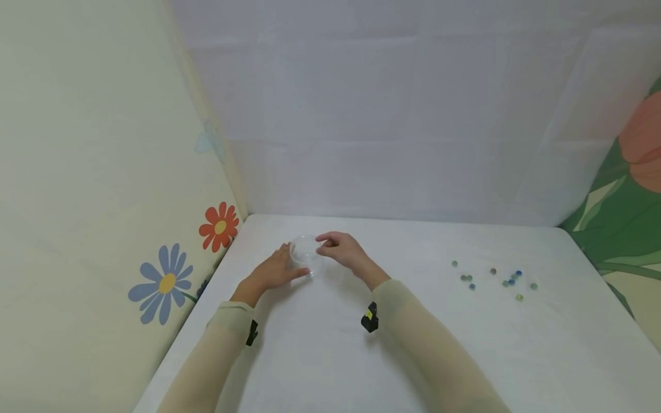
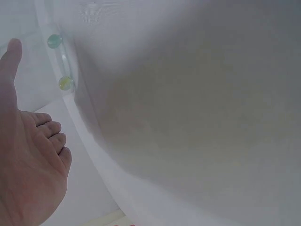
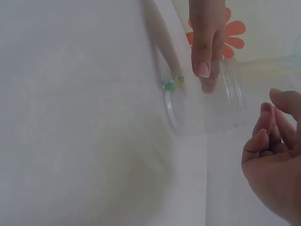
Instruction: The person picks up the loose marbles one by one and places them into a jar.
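A clear see-through jar [image 1: 304, 255] stands upright near the back left of the table. My left hand [image 1: 276, 269] grips its side, the thumb in front and the fingers around the left. Two marbles lie at the jar's bottom: a green marble [image 3: 170, 85] and a yellow marble [image 3: 181, 80]. My right hand [image 1: 343, 250] is beside the jar's open mouth at the right rim. Its fingers are bent, thumb and index close together at the tips. Whether anything small is between them is hidden. In the left wrist view the left hand [image 2: 33, 160] shows its palm and bent fingertips.
Several loose marbles [image 1: 512, 281] in blue, green, brown and yellow lie scattered on the right side of the white table [image 1: 320, 355]. A pale wall cloth [image 1: 403, 115] rises behind the table. A flowered cloth [image 1: 103, 201] borders its left side.
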Demonstrator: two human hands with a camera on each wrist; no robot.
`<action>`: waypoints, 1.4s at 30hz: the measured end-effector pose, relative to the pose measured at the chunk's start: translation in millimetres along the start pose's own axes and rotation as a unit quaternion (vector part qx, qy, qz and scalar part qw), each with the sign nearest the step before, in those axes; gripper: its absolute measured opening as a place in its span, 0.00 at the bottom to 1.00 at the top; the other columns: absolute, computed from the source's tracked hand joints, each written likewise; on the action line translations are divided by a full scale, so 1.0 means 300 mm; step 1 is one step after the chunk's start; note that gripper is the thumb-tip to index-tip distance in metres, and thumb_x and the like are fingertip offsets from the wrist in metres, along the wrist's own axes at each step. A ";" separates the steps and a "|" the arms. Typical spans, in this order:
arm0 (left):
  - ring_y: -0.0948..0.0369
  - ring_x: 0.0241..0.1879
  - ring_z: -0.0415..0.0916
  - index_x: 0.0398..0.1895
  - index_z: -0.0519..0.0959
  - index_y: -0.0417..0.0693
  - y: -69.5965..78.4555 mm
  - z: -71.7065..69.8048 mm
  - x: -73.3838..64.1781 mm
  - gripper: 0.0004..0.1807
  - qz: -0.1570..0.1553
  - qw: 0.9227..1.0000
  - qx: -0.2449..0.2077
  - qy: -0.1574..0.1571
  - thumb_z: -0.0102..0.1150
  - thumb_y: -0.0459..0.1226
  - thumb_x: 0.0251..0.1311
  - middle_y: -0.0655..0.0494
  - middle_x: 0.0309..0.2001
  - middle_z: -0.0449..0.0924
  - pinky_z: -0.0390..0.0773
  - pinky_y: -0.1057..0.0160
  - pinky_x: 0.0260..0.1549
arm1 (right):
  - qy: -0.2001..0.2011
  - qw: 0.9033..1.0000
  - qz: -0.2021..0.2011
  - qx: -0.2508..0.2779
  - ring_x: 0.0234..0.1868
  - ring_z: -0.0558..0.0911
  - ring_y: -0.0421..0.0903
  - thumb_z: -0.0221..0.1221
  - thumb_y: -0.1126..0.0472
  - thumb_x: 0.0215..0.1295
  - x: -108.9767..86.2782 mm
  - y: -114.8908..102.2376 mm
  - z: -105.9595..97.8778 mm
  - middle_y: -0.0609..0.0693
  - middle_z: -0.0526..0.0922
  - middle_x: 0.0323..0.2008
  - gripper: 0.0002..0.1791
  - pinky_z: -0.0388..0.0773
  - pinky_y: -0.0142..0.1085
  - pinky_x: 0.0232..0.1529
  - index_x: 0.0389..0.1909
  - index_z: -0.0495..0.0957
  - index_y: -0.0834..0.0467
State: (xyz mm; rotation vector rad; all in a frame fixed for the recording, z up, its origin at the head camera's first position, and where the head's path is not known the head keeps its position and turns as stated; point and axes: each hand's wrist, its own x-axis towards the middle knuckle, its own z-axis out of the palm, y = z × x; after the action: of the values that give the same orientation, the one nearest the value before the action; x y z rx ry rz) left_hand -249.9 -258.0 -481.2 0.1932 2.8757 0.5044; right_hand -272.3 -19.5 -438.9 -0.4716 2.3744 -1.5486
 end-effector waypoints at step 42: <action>0.38 0.79 0.40 0.81 0.41 0.35 -0.004 0.005 0.007 0.66 0.016 1.000 -0.003 0.005 0.50 0.75 0.58 0.35 0.80 0.39 0.49 0.38 0.75 | 0.012 0.994 -0.031 -0.107 0.41 0.80 0.45 0.66 0.55 0.68 -0.429 0.184 -0.403 0.47 0.83 0.39 0.25 0.79 0.38 0.43 0.65 0.76 0.54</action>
State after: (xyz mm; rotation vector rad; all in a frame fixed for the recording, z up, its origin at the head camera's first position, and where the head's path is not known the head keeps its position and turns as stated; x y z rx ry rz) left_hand -251.5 -258.2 -483.5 0.2363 2.8843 0.5211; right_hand -209.1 154.4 -436.1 -0.5798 2.5809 -1.3382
